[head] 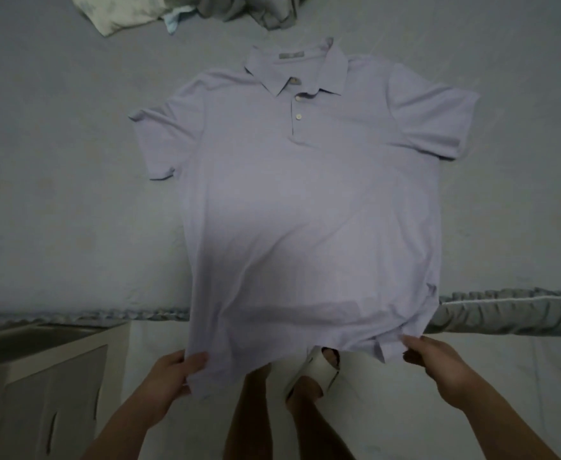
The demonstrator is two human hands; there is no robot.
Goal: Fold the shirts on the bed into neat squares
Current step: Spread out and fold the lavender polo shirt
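A pale lavender polo shirt lies face up on the bed, collar at the far end and both short sleeves spread out. Its hem hangs past the bed's near edge. My left hand pinches the hem's left corner, thumb on top of the fabric. My right hand grips the hem's right corner. The cloth is stretched between the two hands.
A heap of other clothes, pale and grey, lies at the far end of the bed. A cabinet stands at the lower left beside the bed. My legs and a white slipper show below the hem.
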